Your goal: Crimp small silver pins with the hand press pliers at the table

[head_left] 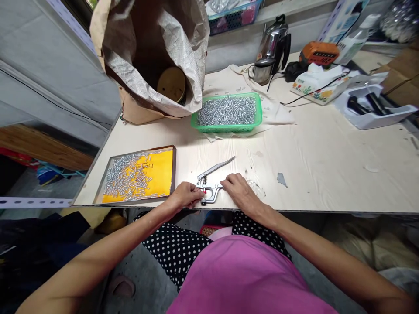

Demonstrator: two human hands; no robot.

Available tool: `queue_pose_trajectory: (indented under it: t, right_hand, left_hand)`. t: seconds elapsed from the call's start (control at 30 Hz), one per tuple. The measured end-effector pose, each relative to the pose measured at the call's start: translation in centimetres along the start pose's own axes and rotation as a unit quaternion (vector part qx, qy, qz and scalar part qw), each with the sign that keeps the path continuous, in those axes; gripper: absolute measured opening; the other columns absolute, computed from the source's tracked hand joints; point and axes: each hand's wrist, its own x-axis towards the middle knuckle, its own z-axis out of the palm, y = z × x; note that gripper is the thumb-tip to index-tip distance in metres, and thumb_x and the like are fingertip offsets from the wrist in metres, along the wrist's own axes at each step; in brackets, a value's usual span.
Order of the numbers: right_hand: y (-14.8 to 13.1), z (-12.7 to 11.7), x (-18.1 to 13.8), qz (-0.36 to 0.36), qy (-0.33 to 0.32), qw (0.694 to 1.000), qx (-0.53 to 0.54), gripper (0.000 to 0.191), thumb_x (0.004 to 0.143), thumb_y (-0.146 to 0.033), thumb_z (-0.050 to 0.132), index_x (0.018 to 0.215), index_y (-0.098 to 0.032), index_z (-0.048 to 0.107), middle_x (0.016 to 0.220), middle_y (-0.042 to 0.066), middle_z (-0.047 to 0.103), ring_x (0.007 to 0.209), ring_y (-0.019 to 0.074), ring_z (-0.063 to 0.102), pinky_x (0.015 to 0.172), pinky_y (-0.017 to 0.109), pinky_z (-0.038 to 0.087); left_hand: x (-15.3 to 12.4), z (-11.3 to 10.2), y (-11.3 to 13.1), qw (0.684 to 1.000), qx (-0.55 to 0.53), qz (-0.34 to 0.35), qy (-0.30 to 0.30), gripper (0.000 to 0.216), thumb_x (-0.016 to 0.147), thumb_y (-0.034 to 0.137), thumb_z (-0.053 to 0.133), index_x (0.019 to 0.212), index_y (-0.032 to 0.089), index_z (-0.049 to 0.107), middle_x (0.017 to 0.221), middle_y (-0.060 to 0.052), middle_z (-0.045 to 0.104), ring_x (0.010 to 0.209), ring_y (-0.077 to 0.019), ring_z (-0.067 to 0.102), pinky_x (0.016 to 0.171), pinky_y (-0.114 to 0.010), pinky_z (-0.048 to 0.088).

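Observation:
Near the table's front edge lie grey metal snap pliers (213, 187), their upper handle raised and a small spring beside the pivot. My left hand (187, 195) is closed in a pinch at the jaw, where a small red spot shows; whatever is between the fingertips is too small to name. Curled over the lower handle, my right hand (241, 188) grips the pliers from the right. To the left, a shallow tray (174, 168) with a yellow bottom holds many small silver metal pieces (126, 179). A green basket (225, 128) farther back is heaped with similar pieces.
A large open sack (147, 104) with a round tub (171, 85) inside stands back left. At the back right are a metal kettle (273, 41), a cup (262, 72), an orange battery-like box (319, 53), a tissue pack (319, 85) and a white holder (362, 115).

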Motion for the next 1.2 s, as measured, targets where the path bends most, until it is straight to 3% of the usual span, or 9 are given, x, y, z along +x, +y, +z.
queue_pose_trajectory:
  t: [0.33, 0.43, 0.53, 0.63, 0.77, 0.93, 1.07, 1.13, 1.2]
  right_hand:
    - [-0.1, -0.5, 0.3, -0.004, -0.025, 1.000, 0.003, 0.014, 0.096, -0.020, 0.048, 0.098, -0.018, 0.062, 0.097, 0.010, 0.059, 0.087, 0.0228, 0.047, 0.075, 0.034, 0.039]
    - [1.0, -1.8, 1.5, -0.016, -0.025, 0.999, 0.035, 0.023, 0.098, -0.028, 0.048, 0.115, -0.018, 0.060, 0.112, 0.010, 0.060, 0.097, 0.0236, 0.049, 0.080, 0.035, 0.040]
    - [2.9, -2.9, 3.2, -0.012, -0.027, 0.999, -0.030, 0.031, 0.097, -0.023, 0.047, 0.126, -0.017, 0.056, 0.129, 0.013, 0.056, 0.108, 0.0280, 0.045, 0.081, 0.037, 0.038]
    - [4.9, -3.4, 4.9, -0.019, -0.068, 0.993, -0.090, 0.029, 0.095, -0.022, 0.050, 0.122, -0.019, 0.060, 0.120, 0.013, 0.060, 0.104, 0.0288, 0.045, 0.076, 0.036, 0.034]
    - [6.5, -3.4, 7.1, -0.039, -0.106, 0.988, -0.108, 0.021, 0.097, -0.025, 0.048, 0.101, -0.018, 0.067, 0.102, 0.011, 0.064, 0.094, 0.0253, 0.046, 0.074, 0.035, 0.030]
    - [6.3, -3.3, 9.6, -0.055, -0.122, 0.986, -0.102, 0.020, 0.096, -0.024, 0.049, 0.097, -0.017, 0.068, 0.103, 0.011, 0.065, 0.097, 0.0254, 0.047, 0.076, 0.035, 0.030]
    - [5.9, -3.4, 9.3, -0.049, -0.116, 0.989, -0.072, 0.022, 0.095, -0.022, 0.048, 0.104, -0.016, 0.067, 0.106, 0.012, 0.065, 0.100, 0.0256, 0.049, 0.081, 0.035, 0.036]
    - [6.1, -3.7, 8.2, -0.060, -0.119, 0.990, -0.044, 0.036, 0.093, -0.035, 0.054, 0.122, -0.015, 0.060, 0.118, 0.014, 0.063, 0.107, 0.0274, 0.050, 0.088, 0.038, 0.039]
    - [6.6, -3.9, 6.9, -0.077, -0.140, 0.987, -0.017, 0.074, 0.084, -0.058, 0.062, 0.140, -0.014, 0.045, 0.137, 0.018, 0.053, 0.120, 0.0323, 0.047, 0.097, 0.045, 0.039]
  left_hand:
    - [-0.7, 1.0, -0.5, 0.999, -0.020, -0.034, 0.025, 0.023, 0.080, 0.029, 0.065, 0.064, 0.014, 0.059, 0.047, 0.006, 0.049, 0.040, -0.0063, 0.042, 0.037, -0.017, 0.039]
    - [-0.7, 0.9, -0.6, 0.999, -0.015, -0.043, 0.015, 0.023, 0.079, 0.029, 0.068, 0.065, 0.013, 0.059, 0.047, 0.006, 0.049, 0.040, -0.0064, 0.043, 0.037, -0.016, 0.039]
    - [-0.8, 0.9, -0.7, 0.999, -0.013, -0.042, 0.014, 0.023, 0.078, 0.030, 0.069, 0.066, 0.013, 0.060, 0.047, 0.006, 0.048, 0.040, -0.0062, 0.043, 0.037, -0.016, 0.039]
    - [-0.9, 1.0, -0.6, 0.999, -0.010, -0.048, 0.018, 0.024, 0.078, 0.032, 0.069, 0.068, 0.012, 0.062, 0.047, 0.006, 0.048, 0.041, -0.0064, 0.044, 0.037, -0.016, 0.039]
    - [-1.0, 1.2, -0.3, 0.998, -0.008, -0.057, 0.022, 0.023, 0.077, 0.032, 0.070, 0.069, 0.012, 0.063, 0.048, 0.005, 0.049, 0.042, -0.0068, 0.045, 0.038, -0.016, 0.039]
    - [-1.1, 1.6, 0.1, 0.997, -0.015, -0.073, 0.028, 0.025, 0.077, 0.030, 0.070, 0.063, 0.014, 0.057, 0.045, 0.006, 0.047, 0.041, -0.0071, 0.046, 0.039, -0.017, 0.043]
    - [-1.4, 1.8, 0.4, 0.995, -0.040, -0.084, 0.039, 0.023, 0.076, 0.031, 0.073, 0.068, 0.014, 0.059, 0.048, 0.006, 0.050, 0.044, -0.0073, 0.047, 0.041, -0.018, 0.046]
    - [-1.6, 1.9, 0.6, 0.994, -0.049, -0.083, 0.043, 0.021, 0.076, 0.029, 0.072, 0.068, 0.014, 0.060, 0.049, 0.005, 0.051, 0.045, -0.0072, 0.047, 0.041, -0.018, 0.047]
    - [-1.7, 1.9, 0.7, 0.994, -0.051, -0.085, 0.045, 0.020, 0.078, 0.026, 0.071, 0.067, 0.014, 0.060, 0.049, 0.005, 0.050, 0.044, -0.0071, 0.046, 0.041, -0.018, 0.047]
